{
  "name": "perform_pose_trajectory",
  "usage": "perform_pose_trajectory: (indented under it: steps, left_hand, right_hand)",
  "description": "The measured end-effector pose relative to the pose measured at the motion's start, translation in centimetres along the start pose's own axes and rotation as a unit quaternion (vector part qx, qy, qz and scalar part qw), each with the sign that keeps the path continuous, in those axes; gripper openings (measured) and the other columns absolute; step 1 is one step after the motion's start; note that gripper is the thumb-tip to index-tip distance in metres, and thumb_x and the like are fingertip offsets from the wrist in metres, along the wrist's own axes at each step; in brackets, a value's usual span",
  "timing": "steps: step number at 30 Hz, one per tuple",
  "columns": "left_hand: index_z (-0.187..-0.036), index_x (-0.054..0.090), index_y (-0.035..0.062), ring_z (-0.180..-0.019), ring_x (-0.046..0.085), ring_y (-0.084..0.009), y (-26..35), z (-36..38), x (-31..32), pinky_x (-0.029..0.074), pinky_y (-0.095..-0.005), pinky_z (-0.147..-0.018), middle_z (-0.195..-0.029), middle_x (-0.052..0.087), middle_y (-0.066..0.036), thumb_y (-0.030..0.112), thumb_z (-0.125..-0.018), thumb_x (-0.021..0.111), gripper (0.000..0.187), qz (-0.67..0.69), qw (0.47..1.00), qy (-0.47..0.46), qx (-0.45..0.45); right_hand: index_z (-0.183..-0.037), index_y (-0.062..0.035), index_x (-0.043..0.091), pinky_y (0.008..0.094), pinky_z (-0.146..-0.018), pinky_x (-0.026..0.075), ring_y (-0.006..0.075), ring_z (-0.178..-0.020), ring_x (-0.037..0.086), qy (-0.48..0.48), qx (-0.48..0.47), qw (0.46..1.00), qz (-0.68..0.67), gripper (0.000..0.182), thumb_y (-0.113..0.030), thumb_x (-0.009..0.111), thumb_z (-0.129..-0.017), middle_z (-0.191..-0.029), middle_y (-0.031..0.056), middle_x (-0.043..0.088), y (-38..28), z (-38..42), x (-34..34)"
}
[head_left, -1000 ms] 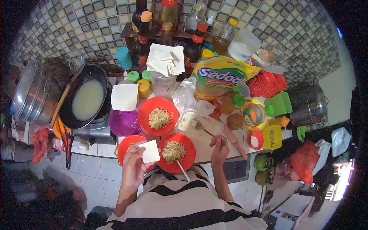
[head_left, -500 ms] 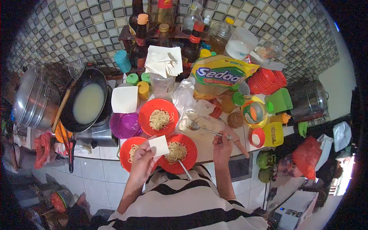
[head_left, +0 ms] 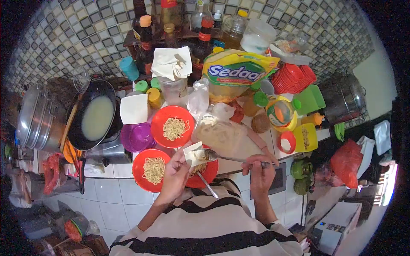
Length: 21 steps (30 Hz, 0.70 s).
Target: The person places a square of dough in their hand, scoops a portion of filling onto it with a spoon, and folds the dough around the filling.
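Note:
My left hand [head_left: 176,171] pinches a small white square wrapper [head_left: 194,154] above the lower right red bowl [head_left: 209,174], which holds noodles and a resting utensil [head_left: 208,184]. A long metal spoon [head_left: 230,159] is gripped by its handle in my right hand [head_left: 259,167]. Its bowl end is at the wrapper's right edge, with some pale filling there. Behind the spoon lies a plastic bag [head_left: 220,134] with pale contents. Two more red bowls of noodles, one upper [head_left: 158,134] and one lower left [head_left: 137,170], sit nearby.
A dark wok [head_left: 74,128] of pale liquid sits on the stove at left, beside a purple bowl [head_left: 136,138]. Behind stand a Sedaap bag [head_left: 235,72], bottles and a container topped with white wrappers [head_left: 173,59]. Stacked red bowls [head_left: 290,81] and a steel pot [head_left: 346,96] are at right.
The spoon has moved from over the plastic bag to the wrapper. Both hands have shifted right, my left also slightly upward and my right slightly downward. The camera view has shifted slightly.

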<state>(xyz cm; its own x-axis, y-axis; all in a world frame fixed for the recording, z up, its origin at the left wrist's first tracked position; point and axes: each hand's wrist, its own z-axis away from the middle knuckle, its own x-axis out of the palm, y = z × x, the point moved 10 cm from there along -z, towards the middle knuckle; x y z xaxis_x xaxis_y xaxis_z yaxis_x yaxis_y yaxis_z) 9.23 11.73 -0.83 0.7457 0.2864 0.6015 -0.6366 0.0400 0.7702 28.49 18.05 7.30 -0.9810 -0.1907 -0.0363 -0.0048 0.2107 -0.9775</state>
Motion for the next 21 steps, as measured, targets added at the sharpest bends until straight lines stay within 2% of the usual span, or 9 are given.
perform_pose_trajectory:
  steps: [2, 4, 5, 6, 7, 8, 10, 17, 21]
  left_hand:
    - [-0.130, 0.028, 0.0008, -0.109, 0.047, -0.0171, 0.0, 0.1, 0.6, 0.039, -0.0271, -0.090, -0.124, 0.044, -0.011, -0.006, -0.084, 0.034, 0.047, -0.044, 0.999, -0.017, -0.013]
    - [-0.130, 0.028, 0.0007, -0.109, 0.048, -0.0170, 0.1, 0.3, 1.5, 0.039, -0.0270, -0.090, -0.123, 0.045, -0.011, -0.006, -0.084, 0.034, 0.047, -0.036, 0.999, -0.019, -0.017]
    - [-0.130, 0.028, 0.0007, -0.108, 0.048, -0.0170, 0.1, 0.3, 1.8, 0.039, -0.0270, -0.090, -0.123, 0.045, -0.011, -0.006, -0.084, 0.034, 0.047, -0.027, 0.999, -0.018, -0.019]
    - [-0.130, 0.028, 0.0007, -0.108, 0.048, -0.0170, -0.1, 0.3, 1.9, 0.039, -0.0270, -0.090, -0.123, 0.045, -0.011, -0.006, -0.084, 0.034, 0.047, -0.027, 0.999, -0.021, -0.020]
    - [-0.130, 0.029, 0.0006, -0.108, 0.048, -0.0170, -0.4, 0.1, 2.0, 0.039, -0.0276, -0.091, -0.122, 0.046, -0.011, -0.005, -0.084, 0.034, 0.047, -0.027, 0.999, -0.024, -0.022]
    - [-0.129, 0.029, 0.0005, -0.109, 0.048, -0.0170, -0.6, 0.0, 2.1, 0.039, -0.0283, -0.091, -0.121, 0.046, -0.011, -0.005, -0.084, 0.034, 0.046, -0.027, 0.999, -0.028, -0.025]
    - [-0.128, 0.031, 0.0003, -0.109, 0.047, -0.0170, -0.9, -0.1, 2.3, 0.038, -0.0286, -0.092, -0.120, 0.047, -0.010, -0.005, -0.083, 0.035, 0.045, -0.010, 0.999, -0.026, -0.031]
    - [-0.124, 0.037, -0.0004, -0.110, 0.047, -0.0168, -1.7, -0.4, 2.5, 0.037, -0.0284, -0.093, -0.119, 0.048, -0.009, -0.003, -0.084, 0.037, 0.039, 0.016, 0.999, -0.028, -0.042]
    - [-0.124, 0.037, -0.0004, -0.110, 0.047, -0.0167, -2.0, -0.4, 2.6, 0.037, -0.0286, -0.094, -0.119, 0.048, -0.009, -0.003, -0.084, 0.037, 0.039, 0.020, 0.998, -0.020, -0.052]
  right_hand:
    - [-0.083, 0.0001, 0.055, 0.0244, -0.049, 0.042, 0.0123, -0.052, 0.050, -0.013, -0.025, 0.999, 0.038, 0.021, -0.016, 0.043, -0.090, -0.067, 0.0085, 0.056, -1.1, 0.3, -0.3]
    - [-0.079, -0.0020, 0.058, 0.0265, -0.052, 0.045, 0.0166, -0.054, 0.054, -0.073, -0.091, 0.989, 0.086, 0.010, -0.009, 0.051, -0.083, -0.070, 0.0094, 0.059, -2.5, 0.8, 0.1]
    - [-0.079, -0.0020, 0.058, 0.0265, -0.052, 0.045, 0.0166, -0.054, 0.054, -0.070, -0.091, 0.990, 0.087, 0.010, -0.009, 0.051, -0.083, -0.070, 0.0094, 0.059, -2.5, 0.9, -0.1]
    - [-0.080, -0.0034, 0.060, 0.0280, -0.054, 0.046, 0.0195, -0.057, 0.056, -0.091, -0.160, 0.973, 0.137, 0.006, -0.006, 0.055, -0.077, -0.071, 0.0094, 0.060, -3.8, 1.5, 0.3]
    - [-0.080, -0.0047, 0.061, 0.0296, -0.057, 0.047, 0.0223, -0.060, 0.058, -0.111, -0.227, 0.950, 0.185, 0.009, -0.004, 0.059, -0.072, -0.073, 0.0095, 0.061, -4.9, 2.2, 0.9]
    - [-0.080, -0.0047, 0.061, 0.0296, -0.057, 0.047, 0.0223, -0.060, 0.058, -0.109, -0.227, 0.950, 0.186, 0.009, -0.004, 0.059, -0.072, -0.073, 0.0095, 0.061, -5.0, 2.3, 0.7]
    - [-0.084, -0.0058, 0.062, 0.0329, -0.060, 0.048, 0.0262, -0.065, 0.060, -0.131, -0.280, 0.931, 0.195, 0.021, -0.001, 0.062, -0.064, -0.076, 0.0091, 0.062, -6.2, 3.1, 1.3]
    - [-0.093, -0.0054, 0.061, 0.0340, -0.057, 0.047, 0.0258, -0.066, 0.058, -0.156, -0.335, 0.912, 0.178, 0.034, 0.000, 0.061, -0.059, -0.079, 0.0107, 0.060, -7.2, 3.8, 1.1]
    - [-0.094, -0.0019, 0.059, 0.0333, -0.052, 0.045, 0.0251, -0.062, 0.057, -0.199, -0.352, 0.896, 0.185, 0.037, -0.006, 0.063, -0.056, -0.078, 0.0105, 0.059, -7.0, 4.2, 1.4]
